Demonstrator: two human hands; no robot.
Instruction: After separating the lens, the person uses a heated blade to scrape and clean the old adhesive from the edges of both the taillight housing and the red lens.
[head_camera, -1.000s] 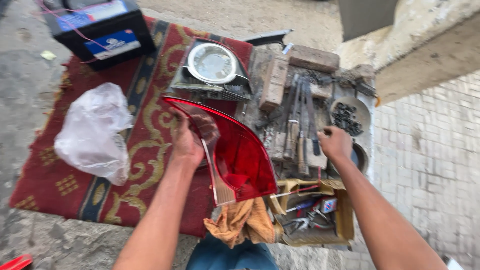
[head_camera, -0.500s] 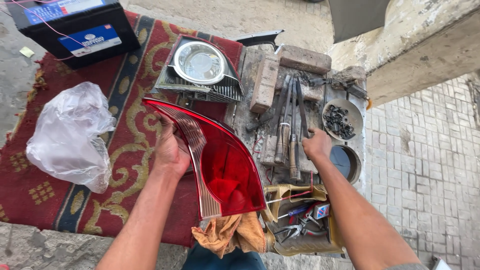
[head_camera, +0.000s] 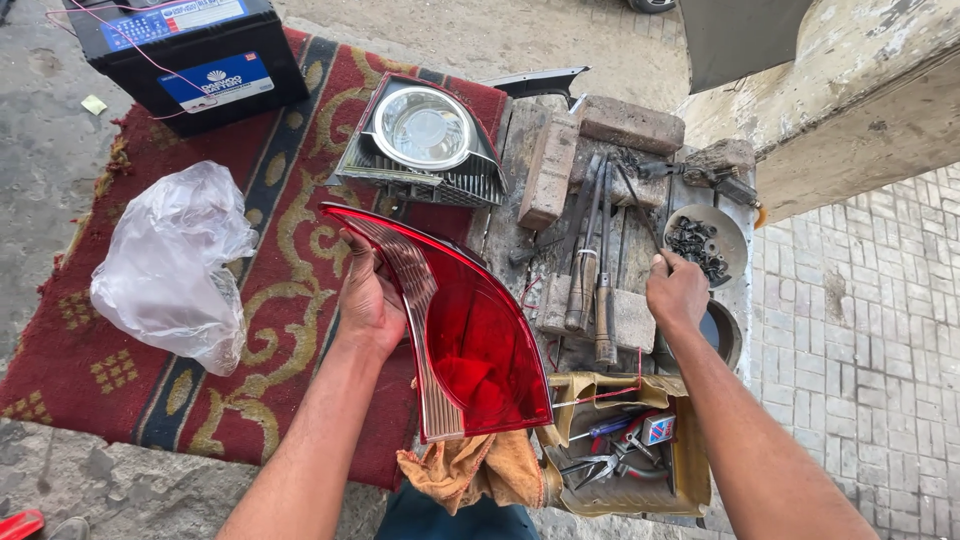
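Left grip (head_camera: 368, 300) holds the lens cover (head_camera: 470, 340); bag (head_camera: 170, 265) lies left of it, headlamp (head_camera: 425, 140) beyond, tool tray (head_camera: 690, 470) to its right.

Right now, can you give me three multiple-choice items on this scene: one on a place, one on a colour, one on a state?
1. Where is the plastic bag?
A. on the rug
B. in the tool box
C. on the battery

2. What colour is the lens in the left hand?
A. blue
B. red
C. clear

3. What is the right hand doing?
A. holding the lens
B. resting on the rug
C. reaching among the tools

Answers: 1 A, it lies on the rug; 2 B, the cover is red; 3 C, it is over the bench tools.
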